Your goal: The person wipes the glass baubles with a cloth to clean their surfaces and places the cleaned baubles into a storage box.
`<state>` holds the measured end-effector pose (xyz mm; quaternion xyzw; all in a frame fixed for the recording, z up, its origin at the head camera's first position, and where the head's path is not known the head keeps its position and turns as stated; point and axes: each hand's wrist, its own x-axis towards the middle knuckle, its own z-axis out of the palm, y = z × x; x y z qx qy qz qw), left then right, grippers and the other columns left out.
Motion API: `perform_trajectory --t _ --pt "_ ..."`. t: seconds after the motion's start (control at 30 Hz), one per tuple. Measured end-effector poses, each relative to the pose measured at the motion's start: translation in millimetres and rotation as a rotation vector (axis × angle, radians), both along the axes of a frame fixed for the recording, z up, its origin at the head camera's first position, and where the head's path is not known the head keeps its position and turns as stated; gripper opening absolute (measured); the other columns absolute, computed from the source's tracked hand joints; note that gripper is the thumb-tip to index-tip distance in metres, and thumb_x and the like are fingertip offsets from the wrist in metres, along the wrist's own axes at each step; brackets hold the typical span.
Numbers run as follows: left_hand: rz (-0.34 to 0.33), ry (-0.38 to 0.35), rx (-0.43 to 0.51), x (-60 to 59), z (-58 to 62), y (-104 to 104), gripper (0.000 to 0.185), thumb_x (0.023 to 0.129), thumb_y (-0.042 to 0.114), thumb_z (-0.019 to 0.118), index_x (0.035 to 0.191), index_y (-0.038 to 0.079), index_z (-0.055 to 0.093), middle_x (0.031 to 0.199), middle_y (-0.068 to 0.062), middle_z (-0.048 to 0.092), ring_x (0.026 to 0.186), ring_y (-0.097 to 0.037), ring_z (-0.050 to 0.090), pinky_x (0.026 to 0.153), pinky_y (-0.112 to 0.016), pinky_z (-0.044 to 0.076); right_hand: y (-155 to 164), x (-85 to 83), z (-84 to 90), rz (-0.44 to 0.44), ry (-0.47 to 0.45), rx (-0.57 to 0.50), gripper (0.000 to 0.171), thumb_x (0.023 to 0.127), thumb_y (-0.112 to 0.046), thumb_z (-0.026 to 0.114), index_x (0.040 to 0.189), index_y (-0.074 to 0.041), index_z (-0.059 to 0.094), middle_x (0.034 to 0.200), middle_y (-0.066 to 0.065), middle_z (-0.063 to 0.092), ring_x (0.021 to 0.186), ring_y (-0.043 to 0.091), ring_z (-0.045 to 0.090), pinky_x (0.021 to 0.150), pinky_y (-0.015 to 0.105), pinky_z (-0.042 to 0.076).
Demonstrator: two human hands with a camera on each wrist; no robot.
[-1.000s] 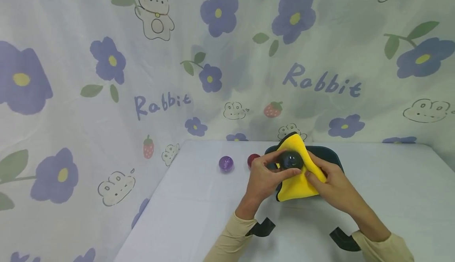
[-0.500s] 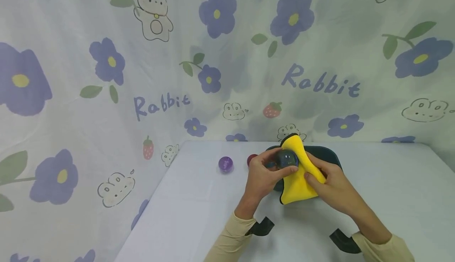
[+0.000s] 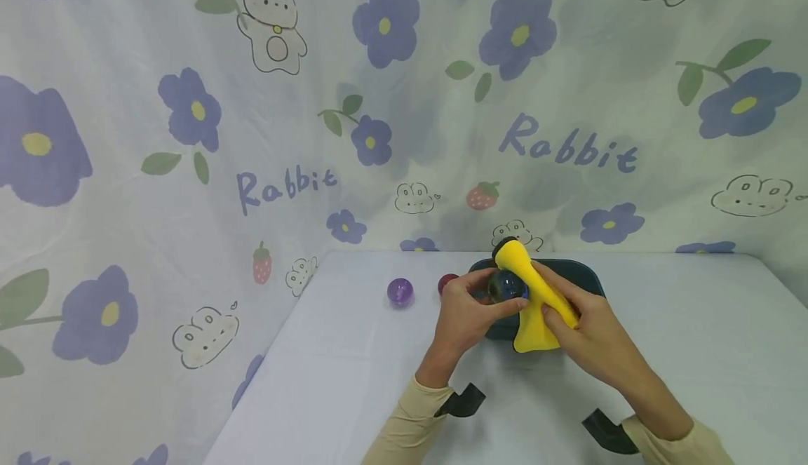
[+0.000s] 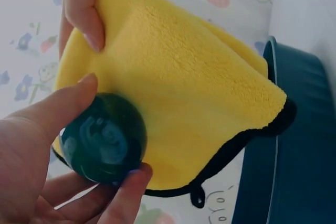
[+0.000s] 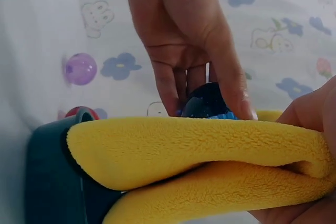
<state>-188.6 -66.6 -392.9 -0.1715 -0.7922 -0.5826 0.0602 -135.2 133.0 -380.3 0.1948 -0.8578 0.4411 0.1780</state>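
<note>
With the left hand (image 3: 470, 311) only pinching the dark ball (image 3: 507, 285) at its fingertips (the right hand (image 3: 583, 332) clutches the yellow cloth (image 3: 536, 304) against it), a hard rub could pop the ball loose.

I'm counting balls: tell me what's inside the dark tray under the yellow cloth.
The dark tray is mostly covered by the yellow cloth and both hands. Only its bare rim shows; its contents are hidden. The dark ball is held above it.

We seem to be in a makeshift home setup, pale cloth-covered table (image 3: 663, 353) across the lower frame, draped white bedsheet backdrop printed with purple flowers, rabbits and strawberries (image 3: 189, 135) filling the upper frame.
</note>
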Motion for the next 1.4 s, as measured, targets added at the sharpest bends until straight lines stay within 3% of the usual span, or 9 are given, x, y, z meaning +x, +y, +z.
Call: perform_trajectory --t 0.2,0.4,0.53,0.67,1.07,1.27,1.4 --pt "-0.024 0.011 -0.035 0.9 -1.5 0.5 0.056 0.079 0.035 0.091 0.129 0.018 0.073 0.115 0.006 0.077 0.085 -0.006 0.062 0.077 -0.021 0.060 -2.0 -3.9 -6.5 -0.013 0.118 0.074 0.065 0.093 0.008 0.064 0.153 -0.014 0.051 0.118 0.021 0.072 0.069 0.002 0.055 0.063 0.017 0.057" --pt "-0.063 0.036 -0.064 3.8 -1.6 1.5 0.052 0.078 0.036 0.092 0.124 0.019 0.075 0.099 0.005 0.075 0.077 -0.014 0.062 0.067 -0.019 0.058 0.4 -8.8 -8.9 0.002 0.162 0.096 0.065 0.092 0.011 0.063 0.152 -0.012 0.053 0.124 0.022 0.071 0.071 0.002 0.055 0.066 0.018 0.058" --pt "-0.081 0.044 -0.066 4.9 0.1 2.5 0.052 0.078 0.035 0.092 0.124 0.017 0.075 0.103 0.003 0.077 0.077 -0.010 0.063 0.069 -0.019 0.059 2.9 -10.5 -8.3 0.018 0.164 0.093 0.064 0.093 0.010 0.062 0.152 -0.012 0.052 0.124 0.021 0.071 0.070 0.002 0.054 0.064 0.018 0.056" --pt "-0.084 0.035 -0.068 5.9 2.9 2.7 0.055 0.078 0.033 0.092 0.127 0.016 0.074 0.114 0.001 0.078 0.085 -0.003 0.069 0.075 -0.018 0.060 4.5 -11.7 -8.7 0.040 0.128 0.077 0.063 0.095 0.008 0.060 0.154 -0.012 0.050 0.124 0.022 0.071 0.070 0.002 0.055 0.062 0.019 0.056" --pt "-0.073 0.016 -0.017 9.7 4.4 1.3 0.061 0.079 0.033 0.092 0.134 0.017 0.071 0.131 0.002 0.073 0.102 -0.004 0.071 0.083 -0.019 0.061 7.4 -12.4 -14.2 0.087 -0.073 -0.018 0.059 0.102 -0.002 0.055 0.159 -0.009 0.039 0.119 0.021 0.068 0.069 0.006 0.060 0.061 0.023 0.058" --pt "-0.055 0.076 0.036 8.3 0.0 0.6 0.056 0.079 0.040 0.090 0.129 0.021 0.074 0.119 0.003 0.076 0.084 -0.006 0.062 0.069 -0.020 0.059 4.7 -14.0 -16.8 0.089 -0.095 -0.031 0.060 0.102 -0.006 0.058 0.158 -0.001 0.036 0.121 0.020 0.068 0.075 0.006 0.061 0.066 0.022 0.060" --pt "-0.050 0.110 0.088 8.0 -2.0 4.5 0.055 0.080 0.043 0.089 0.128 0.022 0.074 0.117 0.002 0.076 0.093 -0.006 0.064 0.075 -0.022 0.062 4.2 -11.9 -13.5 0.080 -0.107 -0.047 0.060 0.103 -0.008 0.059 0.158 0.001 0.037 0.117 0.019 0.068 0.076 0.006 0.061 0.067 0.022 0.060"
